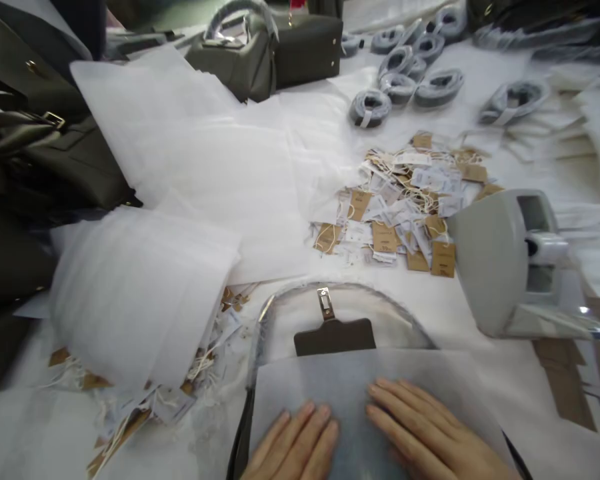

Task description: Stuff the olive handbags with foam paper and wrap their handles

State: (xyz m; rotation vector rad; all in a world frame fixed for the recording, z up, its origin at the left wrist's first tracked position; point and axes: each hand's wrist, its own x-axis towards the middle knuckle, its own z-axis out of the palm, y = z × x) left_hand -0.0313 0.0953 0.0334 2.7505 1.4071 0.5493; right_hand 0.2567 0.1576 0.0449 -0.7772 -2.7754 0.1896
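My left hand [295,443] lies flat with fingers stretched on a pale translucent sheet [330,380]. On the same sheet, to the right, my right hand [425,427] rests with its fingers extended. Beneath the sheet is a dark handbag, mostly covered, whose dark edge [241,433] shows at the left. Its plastic-wrapped handle [265,313] arches beyond the sheet. Inside that arch a dark flap with a metal clasp [325,303] sticks out past the sheet's far edge.
White foam sheets [220,160] spread across the table, with another stack [135,287] at left. Brown and white tags [385,233] lie heaped near a grey tape dispenser [500,260]. Coiled wrapped straps [370,107] and a dark handbag [307,50] stand behind; more dark bags [55,153] crowd the left.
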